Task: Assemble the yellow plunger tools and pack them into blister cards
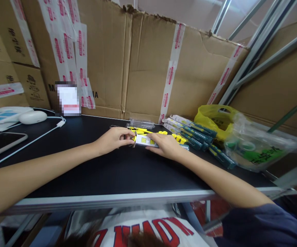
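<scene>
While the right hand [167,145] holds the small white box [144,140] from its right side, the left hand [116,140] pinches with narrow fingers a yellow piece [134,138] at the box's left end.

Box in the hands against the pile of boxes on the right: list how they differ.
The box is held in the right hand, with the left hand at its end; the pile rests untouched on the table. The box shows mostly a white face with yellow marks, while the pile shows much teal. The box is single; the pile overlaps. Both have a long, slim form.
</scene>
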`<control>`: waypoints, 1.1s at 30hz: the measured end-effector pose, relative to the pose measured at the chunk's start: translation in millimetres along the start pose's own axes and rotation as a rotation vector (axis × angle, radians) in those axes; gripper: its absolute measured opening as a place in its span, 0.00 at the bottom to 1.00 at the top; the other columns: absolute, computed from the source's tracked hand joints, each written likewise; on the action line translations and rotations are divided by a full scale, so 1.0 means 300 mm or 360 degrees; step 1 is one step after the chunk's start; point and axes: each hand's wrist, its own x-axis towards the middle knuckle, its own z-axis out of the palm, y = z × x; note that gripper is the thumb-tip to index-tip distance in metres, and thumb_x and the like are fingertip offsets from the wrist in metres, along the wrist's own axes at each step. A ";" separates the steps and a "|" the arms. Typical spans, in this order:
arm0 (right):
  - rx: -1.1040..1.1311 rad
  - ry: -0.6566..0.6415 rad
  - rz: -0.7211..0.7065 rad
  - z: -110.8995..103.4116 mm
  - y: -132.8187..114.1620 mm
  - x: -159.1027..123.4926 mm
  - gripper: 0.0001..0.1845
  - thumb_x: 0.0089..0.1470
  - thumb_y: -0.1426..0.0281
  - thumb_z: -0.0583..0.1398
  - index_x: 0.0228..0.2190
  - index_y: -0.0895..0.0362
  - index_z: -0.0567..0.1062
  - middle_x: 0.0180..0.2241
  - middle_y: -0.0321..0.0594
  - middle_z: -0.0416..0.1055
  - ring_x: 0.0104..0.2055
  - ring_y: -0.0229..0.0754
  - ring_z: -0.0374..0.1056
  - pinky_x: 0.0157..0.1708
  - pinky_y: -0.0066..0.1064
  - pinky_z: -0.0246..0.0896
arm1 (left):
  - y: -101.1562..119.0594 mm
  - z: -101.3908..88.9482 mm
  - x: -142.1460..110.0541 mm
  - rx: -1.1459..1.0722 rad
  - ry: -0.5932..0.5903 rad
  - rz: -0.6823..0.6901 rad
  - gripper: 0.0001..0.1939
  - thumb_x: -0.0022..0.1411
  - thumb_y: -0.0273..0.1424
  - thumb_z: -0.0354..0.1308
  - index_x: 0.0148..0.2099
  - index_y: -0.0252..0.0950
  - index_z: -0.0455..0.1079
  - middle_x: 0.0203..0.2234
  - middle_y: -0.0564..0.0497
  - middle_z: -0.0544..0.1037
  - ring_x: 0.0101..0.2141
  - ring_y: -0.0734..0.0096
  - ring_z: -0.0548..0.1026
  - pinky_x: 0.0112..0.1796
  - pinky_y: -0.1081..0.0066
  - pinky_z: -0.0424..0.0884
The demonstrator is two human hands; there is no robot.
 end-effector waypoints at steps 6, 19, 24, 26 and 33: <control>0.0013 -0.0008 0.0053 -0.005 0.010 0.001 0.25 0.60 0.53 0.53 0.52 0.57 0.67 0.46 0.49 0.75 0.44 0.49 0.73 0.37 0.33 0.62 | 0.025 0.014 -0.005 -0.0200 0.0064 -0.0211 0.16 0.57 0.39 0.59 0.44 0.33 0.74 0.28 0.52 0.74 0.20 0.79 0.65 0.18 0.77 0.64; -0.0015 0.0001 0.0068 -0.009 0.004 -0.001 0.25 0.61 0.53 0.53 0.51 0.57 0.67 0.45 0.48 0.76 0.43 0.48 0.73 0.36 0.33 0.62 | 0.029 0.022 -0.008 -0.0230 0.0005 -0.0275 0.14 0.61 0.38 0.55 0.46 0.35 0.68 0.26 0.55 0.70 0.21 0.78 0.64 0.20 0.76 0.60; -0.0061 0.0020 -0.0020 -0.008 0.004 -0.002 0.24 0.60 0.54 0.54 0.50 0.58 0.68 0.45 0.50 0.75 0.43 0.48 0.74 0.36 0.32 0.62 | 0.026 0.008 -0.017 0.0225 0.0049 -0.0024 0.12 0.62 0.38 0.54 0.41 0.35 0.70 0.21 0.57 0.65 0.25 0.74 0.64 0.28 0.73 0.58; -0.0066 0.0007 -0.0021 -0.007 -0.002 -0.003 0.24 0.61 0.55 0.54 0.50 0.59 0.68 0.45 0.50 0.76 0.43 0.48 0.74 0.35 0.32 0.62 | 0.024 0.010 -0.019 0.0244 0.0037 -0.0032 0.12 0.63 0.38 0.53 0.40 0.34 0.70 0.21 0.57 0.65 0.24 0.73 0.64 0.28 0.72 0.57; -0.0045 0.0023 -0.0053 -0.004 -0.016 -0.004 0.24 0.61 0.54 0.54 0.49 0.60 0.69 0.44 0.51 0.76 0.42 0.48 0.74 0.35 0.32 0.63 | 0.029 0.009 -0.012 0.0257 -0.0093 -0.0081 0.14 0.64 0.40 0.51 0.32 0.36 0.67 0.23 0.55 0.70 0.25 0.72 0.66 0.28 0.73 0.57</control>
